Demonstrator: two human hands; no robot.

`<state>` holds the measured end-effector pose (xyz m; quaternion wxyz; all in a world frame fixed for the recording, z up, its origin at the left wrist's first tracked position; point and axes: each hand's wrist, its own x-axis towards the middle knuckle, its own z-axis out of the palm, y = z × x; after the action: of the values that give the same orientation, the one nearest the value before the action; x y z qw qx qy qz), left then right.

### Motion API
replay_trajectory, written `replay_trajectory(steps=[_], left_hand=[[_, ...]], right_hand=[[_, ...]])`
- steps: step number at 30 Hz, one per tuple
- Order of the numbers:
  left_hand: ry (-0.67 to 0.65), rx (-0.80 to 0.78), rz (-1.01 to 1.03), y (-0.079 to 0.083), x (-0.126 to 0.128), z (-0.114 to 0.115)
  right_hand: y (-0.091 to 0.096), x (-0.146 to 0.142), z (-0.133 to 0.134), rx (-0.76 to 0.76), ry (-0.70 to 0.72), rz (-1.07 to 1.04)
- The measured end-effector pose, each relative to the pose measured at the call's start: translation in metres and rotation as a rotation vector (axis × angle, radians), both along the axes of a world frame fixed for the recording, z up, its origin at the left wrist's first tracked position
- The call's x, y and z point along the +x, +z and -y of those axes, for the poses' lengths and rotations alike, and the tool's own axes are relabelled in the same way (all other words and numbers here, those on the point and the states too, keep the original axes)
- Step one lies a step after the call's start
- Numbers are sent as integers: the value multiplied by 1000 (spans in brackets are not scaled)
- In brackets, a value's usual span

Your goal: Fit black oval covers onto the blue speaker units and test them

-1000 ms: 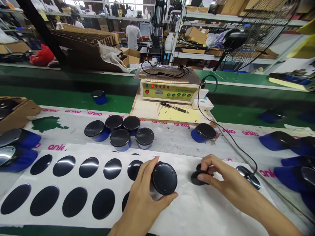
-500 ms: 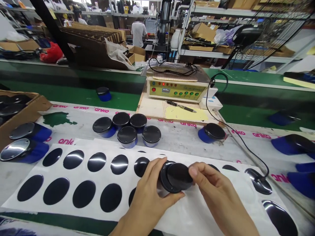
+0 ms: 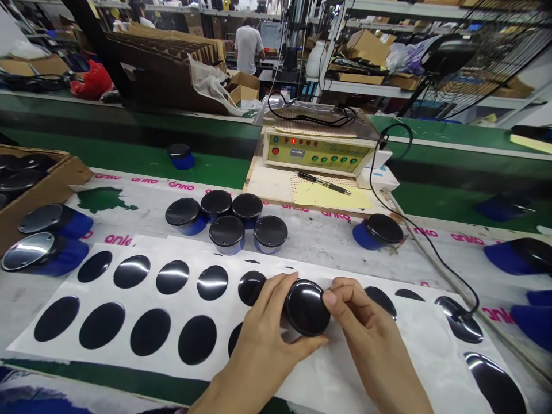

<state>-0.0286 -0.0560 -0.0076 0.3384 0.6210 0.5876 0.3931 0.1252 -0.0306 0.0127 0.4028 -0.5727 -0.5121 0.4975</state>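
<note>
My left hand (image 3: 269,330) is wrapped round a round black-topped unit, thumb below and fingers at its upper left. A glossy black disc sticker (image 3: 307,307) lies over the unit's top and covers nearly all of it. With thumb and forefinger, my right hand (image 3: 364,322) pinches at the sticker's right edge. Most of the unit's body is hidden by the sticker and my left hand. Both hands are above a white backing sheet (image 3: 176,303) that carries rows of black disc stickers (image 3: 197,339).
Several blue units with black lids (image 3: 227,233) stand behind the sheet. More lie at the left beside a cardboard box (image 3: 71,178) and at the right. A control box (image 3: 319,150) with lit buttons, a pen (image 3: 323,183) and a black cable (image 3: 431,253) are farther back.
The sticker has moved left, from overhanging the unit's right side to covering its top. My right hand has come slightly left with it. My left hand keeps its hold.
</note>
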Motion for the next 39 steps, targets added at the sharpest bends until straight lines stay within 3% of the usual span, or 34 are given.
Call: replay_trajectory(steps=[7,14,16,19,22,29,31,34,37,39], left_hand=[[-30,1,-51,-1,-2,1],[-25,58,-61,-2,0,1],[-21,72,-56,-2,0,1],[-45,70,-67,-2,-1,1],[-69,72,-74,-2,-4,-1],[-72,77,-93,-5,0,4],[-41,77,-114,4,0,8],[27,193,-216,40,-12,-10],[169,346,-449,88,-41,-75],[242,324,-505,108,-64,-133]], right_hand=[[3,-6,2,163,-93,146],[1,-12,7,177,-162,188],[4,-13,9,107,-175,148],[9,-16,7,-8,-31,181],[11,-20,0,56,167,292],[3,-23,-4,203,115,238],[1,-10,-2,197,109,221],[-2,29,0,201,6,375],[-12,75,1,268,-102,697],[-19,99,3,302,-70,813]])
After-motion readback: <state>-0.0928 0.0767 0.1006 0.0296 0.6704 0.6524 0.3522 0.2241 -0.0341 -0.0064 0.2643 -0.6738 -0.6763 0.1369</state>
